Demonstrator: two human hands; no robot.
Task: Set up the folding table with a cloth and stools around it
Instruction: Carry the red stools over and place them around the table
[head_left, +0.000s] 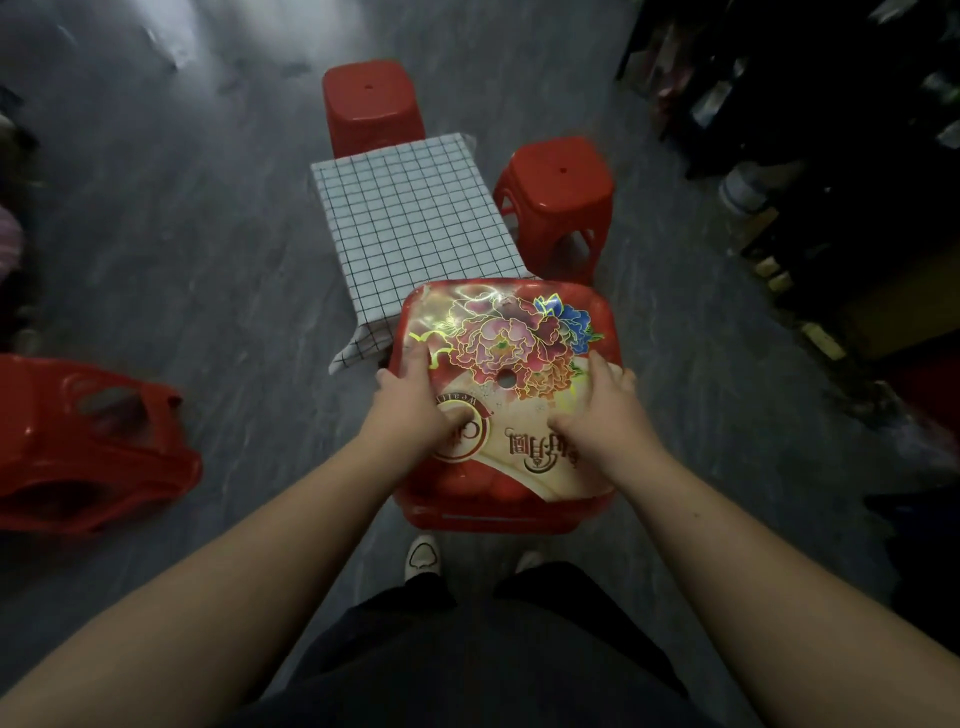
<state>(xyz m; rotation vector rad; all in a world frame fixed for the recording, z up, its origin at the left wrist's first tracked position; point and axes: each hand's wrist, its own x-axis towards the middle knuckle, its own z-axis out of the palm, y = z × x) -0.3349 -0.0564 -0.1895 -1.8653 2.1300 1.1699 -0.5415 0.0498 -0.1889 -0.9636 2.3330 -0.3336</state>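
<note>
A small table under a white cloth with a dark grid (415, 218) stands in the middle of the floor. One plain red stool (371, 104) stands at its far end and another red stool (558, 192) at its right side. Right in front of me, at the table's near end, is a red stool with a flower picture on its seat (511, 338). My left hand (415, 402) grips the seat's left edge, thumb on top. My right hand (605, 410) grips its right edge the same way.
A red stool (88, 447) lies tipped on its side on the grey floor at the left. Dark shelves with bottles and boxes (810, 156) fill the right side. My shoes (423, 558) are just behind the held stool.
</note>
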